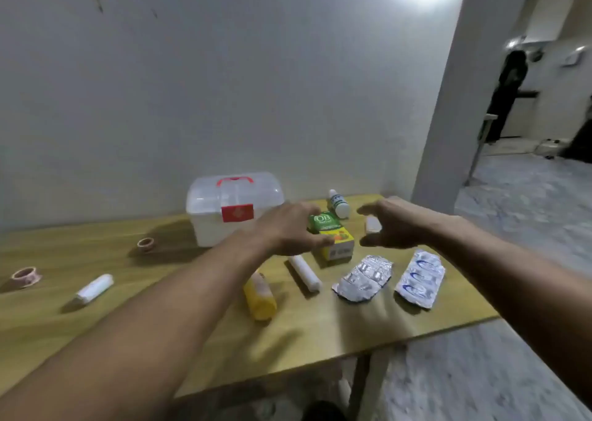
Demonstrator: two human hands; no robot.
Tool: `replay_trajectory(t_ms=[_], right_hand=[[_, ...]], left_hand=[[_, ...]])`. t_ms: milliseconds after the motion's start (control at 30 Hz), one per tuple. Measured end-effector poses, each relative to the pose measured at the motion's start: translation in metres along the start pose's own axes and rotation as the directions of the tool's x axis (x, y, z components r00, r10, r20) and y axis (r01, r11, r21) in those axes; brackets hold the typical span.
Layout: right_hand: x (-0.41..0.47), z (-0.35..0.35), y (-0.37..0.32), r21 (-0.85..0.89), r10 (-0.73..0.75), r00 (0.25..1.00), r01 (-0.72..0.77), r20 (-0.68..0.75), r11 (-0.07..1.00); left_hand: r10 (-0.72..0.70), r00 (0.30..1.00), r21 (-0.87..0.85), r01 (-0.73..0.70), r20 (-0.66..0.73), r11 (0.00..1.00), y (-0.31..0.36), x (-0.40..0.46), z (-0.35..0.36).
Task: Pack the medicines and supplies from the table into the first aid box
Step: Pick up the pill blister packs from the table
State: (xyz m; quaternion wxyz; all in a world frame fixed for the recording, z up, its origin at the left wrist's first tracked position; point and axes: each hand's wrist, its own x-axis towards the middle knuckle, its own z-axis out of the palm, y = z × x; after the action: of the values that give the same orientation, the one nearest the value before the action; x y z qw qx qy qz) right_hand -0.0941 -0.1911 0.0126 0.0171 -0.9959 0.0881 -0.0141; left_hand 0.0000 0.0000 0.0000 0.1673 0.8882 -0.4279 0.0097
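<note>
Wooden table (320, 331) beside a grey wall, near to far: yellow bottle (260, 295), two blister packs (365, 278), gauze rolls (305, 273), green-yellow carton (336, 238) under the left hand (288, 228), its grip spread, right hand (394, 225) spread beside, dropper bottle (338, 203), closed first aid box (234, 207) at back.

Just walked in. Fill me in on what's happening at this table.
A person is reaching over a wooden table with both bare hands. The left hand hovers by a green and yellow medicine carton; the right hand is spread open near a small white container. Neither hand holds anything. The first aid box sits closed at the back, and nothing appears packed: blister packs, gauze rolls, tape rolls and bottles lie scattered around.
</note>
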Motion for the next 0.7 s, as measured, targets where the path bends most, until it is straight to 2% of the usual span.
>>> replay_trajectory(t_ms=[233,367,433,533,633,700], right_hand=[[-0.055,0.058,0.045,-0.02,0.181,0.972,-0.18,0.15,0.984],[-0.076,0.083,0.061,0.027,0.169,0.962,-0.179,0.213,0.984],[-0.085,0.089,0.067,0.032,0.121,0.973,-0.129,0.197,0.991],[-0.101,0.095,0.076,0.0,0.056,0.985,-0.057,0.161,0.998],[-0.121,0.099,0.082,-0.119,0.04,0.982,-0.019,0.182,0.993],[-0.132,0.106,0.087,-0.206,0.025,0.996,-0.007,0.084,0.979]], left_hand=[[0.13,0.979,-0.028,-0.128,0.159,0.991,0.051,-0.006,0.074],[0.126,0.95,0.011,-0.134,0.287,0.991,0.063,-0.002,0.103],[0.119,0.938,0.022,-0.133,0.326,0.991,0.063,0.0,0.115],[0.151,0.943,0.02,-0.164,0.297,0.986,0.065,-0.005,0.124],[0.189,0.955,-0.005,-0.193,0.23,0.981,0.073,-0.016,0.127],[0.207,0.958,-0.012,-0.209,0.197,0.978,0.08,-0.024,0.13]])
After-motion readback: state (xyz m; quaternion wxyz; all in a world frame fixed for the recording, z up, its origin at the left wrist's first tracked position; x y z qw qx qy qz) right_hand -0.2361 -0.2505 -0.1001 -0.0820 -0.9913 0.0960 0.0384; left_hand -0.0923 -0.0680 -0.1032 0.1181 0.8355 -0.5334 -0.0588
